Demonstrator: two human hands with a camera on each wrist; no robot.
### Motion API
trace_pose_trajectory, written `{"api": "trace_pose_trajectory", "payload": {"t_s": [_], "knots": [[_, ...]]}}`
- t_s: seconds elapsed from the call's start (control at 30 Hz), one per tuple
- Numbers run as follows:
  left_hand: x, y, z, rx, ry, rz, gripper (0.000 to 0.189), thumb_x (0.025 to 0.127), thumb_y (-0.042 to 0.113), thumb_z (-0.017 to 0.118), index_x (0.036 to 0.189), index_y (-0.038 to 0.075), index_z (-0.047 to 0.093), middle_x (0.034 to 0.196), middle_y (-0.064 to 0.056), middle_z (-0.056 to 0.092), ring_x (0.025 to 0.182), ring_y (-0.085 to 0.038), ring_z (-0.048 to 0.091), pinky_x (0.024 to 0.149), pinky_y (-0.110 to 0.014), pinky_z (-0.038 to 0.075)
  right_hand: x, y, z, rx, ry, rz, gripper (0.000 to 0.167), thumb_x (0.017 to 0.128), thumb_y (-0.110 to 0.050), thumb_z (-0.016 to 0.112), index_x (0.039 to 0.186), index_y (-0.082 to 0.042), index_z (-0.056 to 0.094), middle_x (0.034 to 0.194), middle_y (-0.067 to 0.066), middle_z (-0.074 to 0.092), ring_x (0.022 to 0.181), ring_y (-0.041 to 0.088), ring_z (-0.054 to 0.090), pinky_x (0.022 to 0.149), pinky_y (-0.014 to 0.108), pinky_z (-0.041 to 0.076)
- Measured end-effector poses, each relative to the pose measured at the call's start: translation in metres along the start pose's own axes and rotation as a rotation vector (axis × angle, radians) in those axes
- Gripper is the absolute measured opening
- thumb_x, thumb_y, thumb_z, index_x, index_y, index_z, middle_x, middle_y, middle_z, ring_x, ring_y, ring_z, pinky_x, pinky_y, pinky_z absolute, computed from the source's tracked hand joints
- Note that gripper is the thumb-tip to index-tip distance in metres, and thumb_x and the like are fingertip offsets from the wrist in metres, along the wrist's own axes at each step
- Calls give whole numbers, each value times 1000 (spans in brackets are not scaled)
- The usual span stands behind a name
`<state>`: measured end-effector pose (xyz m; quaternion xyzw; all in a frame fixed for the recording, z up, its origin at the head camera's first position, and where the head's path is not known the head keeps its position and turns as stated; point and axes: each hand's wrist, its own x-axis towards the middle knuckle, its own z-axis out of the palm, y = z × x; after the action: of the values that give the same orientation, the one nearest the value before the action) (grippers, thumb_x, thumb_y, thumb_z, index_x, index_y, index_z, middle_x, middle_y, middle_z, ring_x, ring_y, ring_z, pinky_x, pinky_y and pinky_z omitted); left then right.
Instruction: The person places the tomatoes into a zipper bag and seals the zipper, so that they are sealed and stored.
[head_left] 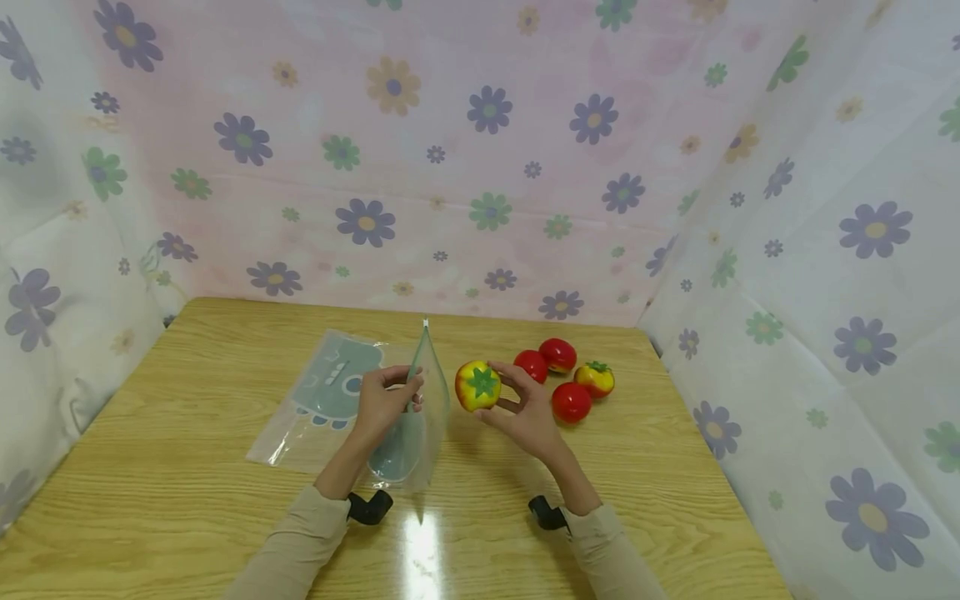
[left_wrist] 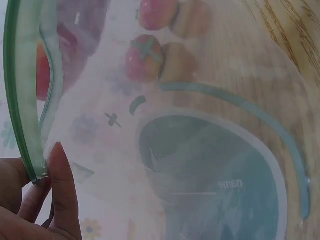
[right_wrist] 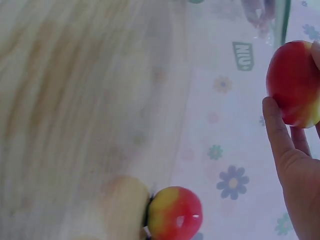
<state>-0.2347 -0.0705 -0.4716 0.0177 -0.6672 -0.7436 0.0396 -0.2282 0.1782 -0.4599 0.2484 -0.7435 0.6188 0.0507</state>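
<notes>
My left hand [head_left: 386, 404] pinches the green-edged top of a clear zip bag [head_left: 431, 408], which stands upright with its mouth partly spread. In the left wrist view, the green zip strip [left_wrist: 20, 100] runs up from the fingertips, and a teal print with the word "name" shows on the bag wall. Just right of the bag, my right hand [head_left: 525, 417] holds a yellow-and-red toy fruit [head_left: 477, 386] with a green star-shaped leaf cap, raised above the table. The right wrist view shows that fruit's glossy red side [right_wrist: 292, 85] between thumb and fingers.
A second clear bag [head_left: 300, 437] with a teal cartoon print lies flat at the left. To the right of my right hand sit red round fruits [head_left: 572, 403] and another yellow-and-red fruit [head_left: 594, 380]. Flowered cloth [head_left: 487, 208] walls in the wooden table [head_left: 637, 500].
</notes>
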Motion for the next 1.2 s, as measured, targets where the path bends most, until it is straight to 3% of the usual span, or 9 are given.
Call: {"api": "trace_pose_trajectory", "payload": {"t_s": [0.2, 0.47, 0.83, 1.2], "knots": [[-2, 3, 4, -25, -14, -16, 22, 93, -2, 70, 113, -13, 70, 82, -17, 69, 54, -10, 62, 55, -21, 58, 4, -14, 6, -16, -17, -6, 66, 80, 7, 82, 140, -5, 57, 142, 16, 56, 130, 38, 56, 92, 39, 59], [-3, 3, 7, 22, -34, -21, 24, 94, 3, 71, 114, -11, 70, 91, -25, 71, 55, -10, 64, 57, -21, 59, 5, -23, 13, -37, -80, -7, 65, 83, 2, 82, 141, -10, 57, 143, 11, 56, 131, 33, 56, 94, 39, 58], [-3, 3, 6, 0, -49, -10, 23, 95, 6, 71, 112, -11, 71, 86, -14, 73, 59, -10, 66, 59, -25, 61, 1, -14, 17, -85, -112, 58, 68, 80, 3, 84, 140, -17, 60, 143, 3, 57, 132, 28, 53, 98, 39, 57], [-3, 3, 5, -46, -57, 0, 24, 98, 6, 68, 110, -15, 68, 97, -22, 73, 61, -10, 66, 62, -26, 62, -2, -7, 18, -135, -144, 68, 68, 80, -3, 86, 140, -20, 60, 144, 2, 56, 132, 27, 53, 98, 43, 57]]}}
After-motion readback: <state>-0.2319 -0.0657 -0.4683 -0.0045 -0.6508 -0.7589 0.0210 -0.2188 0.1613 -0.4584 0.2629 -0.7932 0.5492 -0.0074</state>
